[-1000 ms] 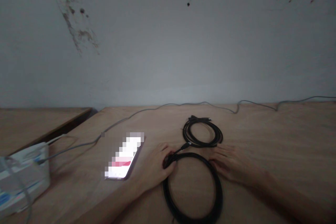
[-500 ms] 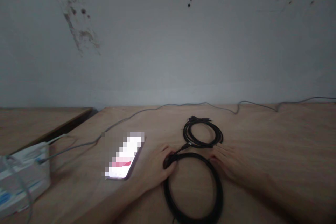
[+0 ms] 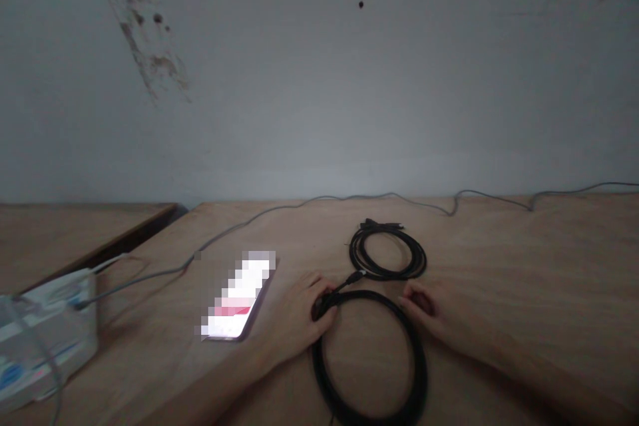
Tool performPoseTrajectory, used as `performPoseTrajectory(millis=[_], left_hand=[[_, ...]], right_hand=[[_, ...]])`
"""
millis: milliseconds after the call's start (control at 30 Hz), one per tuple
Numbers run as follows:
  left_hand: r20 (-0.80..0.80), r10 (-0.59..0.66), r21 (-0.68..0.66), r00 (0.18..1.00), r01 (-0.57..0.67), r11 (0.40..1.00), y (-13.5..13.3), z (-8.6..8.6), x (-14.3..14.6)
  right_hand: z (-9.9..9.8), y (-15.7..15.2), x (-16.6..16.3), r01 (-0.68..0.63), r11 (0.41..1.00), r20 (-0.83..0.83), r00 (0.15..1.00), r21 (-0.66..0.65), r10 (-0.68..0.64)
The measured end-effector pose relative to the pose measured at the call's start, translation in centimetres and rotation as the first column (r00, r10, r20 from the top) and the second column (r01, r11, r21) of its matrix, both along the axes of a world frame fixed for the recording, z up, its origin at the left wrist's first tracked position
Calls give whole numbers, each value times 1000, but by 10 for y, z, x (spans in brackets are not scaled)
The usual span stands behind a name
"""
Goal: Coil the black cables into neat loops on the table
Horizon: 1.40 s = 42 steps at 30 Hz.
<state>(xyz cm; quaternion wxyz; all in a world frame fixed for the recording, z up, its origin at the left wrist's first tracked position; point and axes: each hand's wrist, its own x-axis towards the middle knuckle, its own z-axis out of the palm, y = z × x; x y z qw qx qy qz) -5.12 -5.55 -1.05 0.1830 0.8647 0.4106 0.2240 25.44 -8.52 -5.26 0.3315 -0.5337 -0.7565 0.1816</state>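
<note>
A large black coiled cable (image 3: 369, 356) lies on the wooden table (image 3: 499, 259) in front of me. My left hand (image 3: 299, 316) rests at the coil's upper left, fingers closed around the bundle where a plug end sticks out. My right hand (image 3: 434, 313) touches the coil's upper right, fingers curled against it. A smaller black coiled cable (image 3: 388, 251) lies just beyond, touching neither hand.
A lit phone (image 3: 238, 296) lies face up left of my left hand. A white box (image 3: 44, 333) with a grey cord sits at the far left edge. A thin grey wire (image 3: 349, 200) runs along the table's back by the wall.
My right hand's fingers have curled in from lying flat beside the big coil. My left hand and both coils have stayed in place.
</note>
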Motion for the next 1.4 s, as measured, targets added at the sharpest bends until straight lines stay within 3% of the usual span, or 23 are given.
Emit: performPoseTrajectory(millis=[267,467,600,833,1033,1400], left_hand=[[-14,2,0,1000,-2,1000,0,2,0],[-18,9,-4,1000,-9,1000,0,1,0],[-14,16,-3,1000,-16,1000,0,-1,-1],[-24,21,-9,999,-21,1000,-1,5,1],[-20,16,-16,1000,-16,1000,-2,6,3],[-31,22,-1,999,-22,1000,-2,1,-1]], right_hand=[[-17,6,5,0,983,-163,986,-184,-31],[-1,5,8,-106,940,-230,973,-325,31],[4,9,11,-60,960,-202,979,-273,4],[-7,18,13,98,993,-206,972,-67,-110],[9,16,17,224,974,-190,956,-27,-225],[-4,12,8,43,995,-252,965,-94,-66]])
